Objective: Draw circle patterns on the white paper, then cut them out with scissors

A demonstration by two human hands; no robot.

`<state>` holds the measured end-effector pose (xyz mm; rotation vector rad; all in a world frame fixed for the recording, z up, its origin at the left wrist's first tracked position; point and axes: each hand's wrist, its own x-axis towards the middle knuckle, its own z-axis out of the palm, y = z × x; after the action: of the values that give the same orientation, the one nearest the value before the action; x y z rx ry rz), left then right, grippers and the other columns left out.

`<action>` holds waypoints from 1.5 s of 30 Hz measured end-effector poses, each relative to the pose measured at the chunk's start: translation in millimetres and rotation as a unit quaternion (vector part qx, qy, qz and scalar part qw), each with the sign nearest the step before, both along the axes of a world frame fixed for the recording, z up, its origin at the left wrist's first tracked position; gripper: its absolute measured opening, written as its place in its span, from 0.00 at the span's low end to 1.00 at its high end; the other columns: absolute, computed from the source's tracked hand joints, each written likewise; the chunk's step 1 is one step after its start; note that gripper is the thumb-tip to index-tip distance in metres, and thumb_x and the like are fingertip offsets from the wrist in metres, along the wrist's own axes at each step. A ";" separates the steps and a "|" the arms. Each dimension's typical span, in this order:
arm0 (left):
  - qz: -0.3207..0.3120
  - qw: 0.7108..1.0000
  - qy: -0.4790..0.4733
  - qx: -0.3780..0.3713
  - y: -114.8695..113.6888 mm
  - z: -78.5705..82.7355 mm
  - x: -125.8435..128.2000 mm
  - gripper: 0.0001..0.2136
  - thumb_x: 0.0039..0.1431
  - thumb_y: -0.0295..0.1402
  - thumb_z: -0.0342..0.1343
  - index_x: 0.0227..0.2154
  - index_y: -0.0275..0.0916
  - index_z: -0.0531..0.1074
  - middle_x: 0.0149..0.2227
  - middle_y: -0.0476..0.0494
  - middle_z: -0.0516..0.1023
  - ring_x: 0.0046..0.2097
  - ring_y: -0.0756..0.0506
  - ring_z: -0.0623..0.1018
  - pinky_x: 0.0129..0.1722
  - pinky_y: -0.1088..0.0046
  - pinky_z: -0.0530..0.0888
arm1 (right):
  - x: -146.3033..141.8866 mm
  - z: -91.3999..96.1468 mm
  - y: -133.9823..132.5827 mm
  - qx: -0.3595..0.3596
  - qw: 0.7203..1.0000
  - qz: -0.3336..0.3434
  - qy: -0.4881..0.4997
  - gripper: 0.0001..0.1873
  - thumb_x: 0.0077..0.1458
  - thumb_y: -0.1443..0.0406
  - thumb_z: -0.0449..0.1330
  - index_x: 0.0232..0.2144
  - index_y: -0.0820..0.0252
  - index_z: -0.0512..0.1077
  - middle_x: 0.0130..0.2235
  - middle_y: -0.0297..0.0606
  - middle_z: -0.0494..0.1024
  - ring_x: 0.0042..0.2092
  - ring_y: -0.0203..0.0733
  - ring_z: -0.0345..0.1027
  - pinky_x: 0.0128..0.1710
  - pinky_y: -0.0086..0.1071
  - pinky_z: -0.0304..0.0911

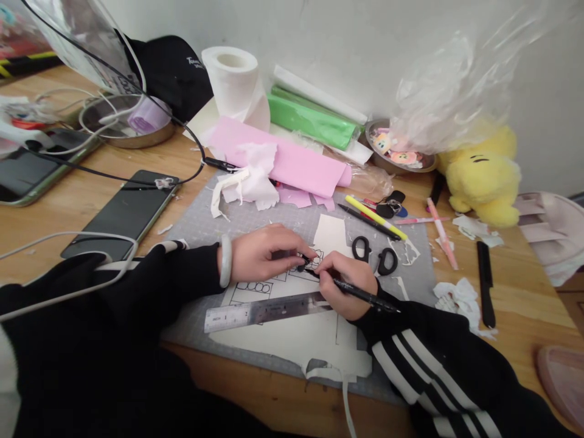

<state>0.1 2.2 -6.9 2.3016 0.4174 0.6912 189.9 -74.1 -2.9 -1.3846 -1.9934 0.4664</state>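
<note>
My right hand (pixel 347 283) grips a black pen (pixel 365 296), its tip resting near small circles drawn on a white sheet of paper (pixel 278 328). Opposite it, my left hand (pixel 269 250) lies on the sheet, thumb and fingers pinched around a small dark object (pixel 302 264) whose kind I cannot make out. Boxes with rows of circles are drawn in black on the paper. A steel ruler (pixel 269 308) lies across the sheet below both hands, its right end partly hidden by my right hand. Black-handled scissors (pixel 387 260) lie just beyond my right hand.
A grey cutting mat (pixel 196 228) lies under the paper. Pink paper (pixel 292 158), a white roll (pixel 230 79) and a green packet (pixel 314 118) are behind. A phone (pixel 123 213) and cables stand left; markers, paper scraps and a yellow plush toy (pixel 483 176) are right.
</note>
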 end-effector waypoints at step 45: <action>-0.007 0.999 -0.033 0.011 -1.0 1.0 0.6 0.08 0.57 0.28 0.51 0.37 0.39 0.74 0.35 0.43 0.78 0.38 0.47 0.75 0.40 0.71 0.68 | -1.8 2.7 24.0 -0.291 0.921 -0.041 0.256 0.11 0.48 0.57 0.55 0.26 0.59 0.65 0.15 0.27 0.63 0.16 0.30 0.57 0.13 0.23 0.53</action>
<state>0.6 1.2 -5.9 2.2933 0.3648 0.7677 188.1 -50.0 -0.2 -1.4719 -1.4082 1.3148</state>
